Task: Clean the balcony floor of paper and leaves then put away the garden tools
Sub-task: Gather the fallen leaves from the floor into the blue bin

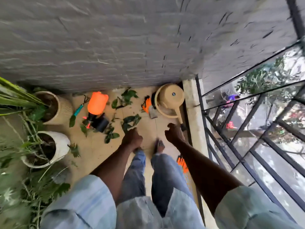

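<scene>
While both hands, left (132, 138) and right (174, 132), hang loosely curled and hold nothing, leaves (130, 121) lie just ahead of them, sprayer (97, 103) and watering can (170, 98) beyond: barely begun.

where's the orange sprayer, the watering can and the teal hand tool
orange sprayer (97, 103), head view, middle of its orange tank
watering can (170, 98), head view, top of its beige body
teal hand tool (78, 109), head view, its teal handle

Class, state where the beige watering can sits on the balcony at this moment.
In the head view, the beige watering can stands in the far right corner, against the grey wall and beside the railing.
</scene>
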{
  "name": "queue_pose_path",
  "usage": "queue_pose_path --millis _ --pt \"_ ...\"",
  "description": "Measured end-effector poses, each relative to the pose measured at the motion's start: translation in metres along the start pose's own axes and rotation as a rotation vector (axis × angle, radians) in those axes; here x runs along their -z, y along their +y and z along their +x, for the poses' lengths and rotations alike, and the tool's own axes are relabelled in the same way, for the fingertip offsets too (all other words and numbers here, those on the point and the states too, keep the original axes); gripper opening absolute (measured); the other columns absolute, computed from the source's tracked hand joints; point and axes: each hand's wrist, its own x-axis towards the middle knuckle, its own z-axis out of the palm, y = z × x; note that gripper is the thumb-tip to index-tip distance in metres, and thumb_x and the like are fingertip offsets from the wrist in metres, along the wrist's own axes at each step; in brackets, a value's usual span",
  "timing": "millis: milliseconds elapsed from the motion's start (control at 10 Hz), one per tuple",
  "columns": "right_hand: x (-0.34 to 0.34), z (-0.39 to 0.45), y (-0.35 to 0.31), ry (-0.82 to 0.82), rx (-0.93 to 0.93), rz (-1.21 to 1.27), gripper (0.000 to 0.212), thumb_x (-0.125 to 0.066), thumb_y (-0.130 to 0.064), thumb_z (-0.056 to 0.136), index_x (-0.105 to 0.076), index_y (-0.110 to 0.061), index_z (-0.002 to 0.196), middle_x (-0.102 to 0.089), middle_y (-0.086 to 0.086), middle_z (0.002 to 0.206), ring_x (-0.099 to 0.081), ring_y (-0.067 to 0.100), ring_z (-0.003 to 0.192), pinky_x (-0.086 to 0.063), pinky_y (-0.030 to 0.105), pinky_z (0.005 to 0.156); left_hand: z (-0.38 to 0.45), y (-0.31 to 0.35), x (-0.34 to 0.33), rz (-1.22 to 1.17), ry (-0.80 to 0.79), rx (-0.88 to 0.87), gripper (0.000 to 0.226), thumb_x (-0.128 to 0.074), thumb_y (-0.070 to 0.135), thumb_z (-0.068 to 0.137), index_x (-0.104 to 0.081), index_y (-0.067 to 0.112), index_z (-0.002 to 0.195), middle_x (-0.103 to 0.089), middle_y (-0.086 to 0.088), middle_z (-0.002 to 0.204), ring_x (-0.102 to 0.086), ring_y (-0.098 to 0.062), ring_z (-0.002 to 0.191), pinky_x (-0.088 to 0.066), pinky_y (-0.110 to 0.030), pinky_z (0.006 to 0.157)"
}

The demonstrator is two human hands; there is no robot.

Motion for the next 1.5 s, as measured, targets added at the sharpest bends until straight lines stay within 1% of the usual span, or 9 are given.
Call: queue_pose_path --millis 500,700,800,900,1000,1200,1300,1400,1500 --pt "-0.205 0.34 0.062 -0.241 -0.02 -0.083 0.055 -0.06 -0.014 0.082 -0.052 -0.019 0.136 -0.06 0.015 0.125 -0.056 0.031 0.117 -0.045 0.03 0.09 0.326 -0.038 -0.12 0.001 0.025 0.055 0.044 -0.053 0.022 0.094 -0.05 0.01 0.137 -0.055 -0.014 0.136 -0.048 -0.032 0.128 -0.034 -0.037 0.102" --pt "-0.276 0.449 0.064 -0.3 0.132 -0.222 0.064 -0.063 -0.022 0.085 -0.041 -0.031 0.145 -0.025 0.012 0.157 -0.037 0.03 0.137 -0.04 0.026 0.097 0.425 -0.054 -0.162 -0.109 0.125 0.008 0.043 -0.054 0.017 0.09 -0.054 0.007 0.132 -0.058 -0.016 0.132 -0.052 -0.033 0.122 -0.043 -0.039 0.101" --pt "-0.294 0.475 0.05 -0.082 0.261 -0.208 0.075 -0.068 -0.018 0.087 -0.028 -0.011 0.151 -0.023 0.005 0.157 -0.023 0.021 0.144 -0.018 0.016 0.106 0.451 -0.061 -0.172 -0.117 0.132 -0.014 0.044 -0.056 0.013 0.089 -0.054 0.005 0.132 -0.057 -0.017 0.132 -0.051 -0.032 0.124 -0.041 -0.038 0.103" --pt "-0.307 0.475 0.056 -0.158 0.241 -0.167 0.079 -0.061 -0.005 0.087 -0.018 -0.009 0.152 -0.013 0.0 0.159 -0.012 0.019 0.145 -0.02 0.023 0.111 0.459 -0.068 -0.179 -0.116 0.101 -0.012 0.044 -0.056 0.012 0.09 -0.053 0.005 0.133 -0.057 -0.015 0.133 -0.053 -0.031 0.122 -0.042 -0.035 0.099" --pt "-0.303 0.445 0.067 -0.1 0.207 -0.178 0.076 -0.058 -0.007 0.085 -0.022 -0.01 0.151 -0.024 0.01 0.151 -0.037 0.035 0.127 -0.044 0.041 0.097 0.453 -0.075 -0.184 -0.101 0.079 0.01 0.039 -0.055 0.013 0.091 -0.056 0.006 0.129 -0.059 -0.015 0.129 -0.055 -0.031 0.117 -0.045 -0.035 0.092" --pt "-0.293 0.379 0.109 0.109 0.463 -0.317 0.06 -0.042 -0.025 0.093 -0.032 -0.002 0.147 -0.031 0.011 0.15 -0.038 0.028 0.12 -0.042 0.038 0.096 0.428 -0.083 -0.181 -0.146 0.067 0.074 0.04 -0.054 0.013 0.092 -0.057 0.007 0.132 -0.057 -0.014 0.135 -0.053 -0.03 0.124 -0.042 -0.033 0.098" --pt "-0.3 0.356 0.142 -0.132 0.324 -0.52 0.044 -0.044 -0.024 0.091 -0.058 -0.002 0.126 -0.045 0.013 0.138 -0.041 0.031 0.118 -0.04 0.038 0.095 0.422 -0.086 -0.18 -0.158 0.053 0.103 0.041 -0.053 0.014 0.092 -0.057 0.008 0.133 -0.057 -0.014 0.135 -0.052 -0.031 0.124 -0.043 -0.035 0.098" --pt "-0.301 0.375 0.166 -0.201 0.357 -0.328 0.045 -0.051 -0.022 0.093 -0.05 -0.003 0.134 -0.049 0.017 0.135 -0.046 0.036 0.124 -0.043 0.043 0.097 0.423 -0.085 -0.181 -0.179 0.036 0.106 0.041 -0.053 0.015 0.091 -0.056 0.009 0.132 -0.056 -0.013 0.135 -0.052 -0.031 0.123 -0.044 -0.036 0.096" --pt "-0.32 0.395 0.132 -0.39 0.038 0.278 0.057 -0.037 -0.028 0.1 -0.022 -0.004 0.15 -0.042 0.015 0.145 -0.051 0.033 0.127 -0.052 0.051 0.091 0.433 -0.085 -0.186 -0.19 0.039 0.096 0.042 -0.052 0.016 0.089 -0.057 0.011 0.13 -0.057 -0.013 0.134 -0.053 -0.03 0.122 -0.046 -0.037 0.098"
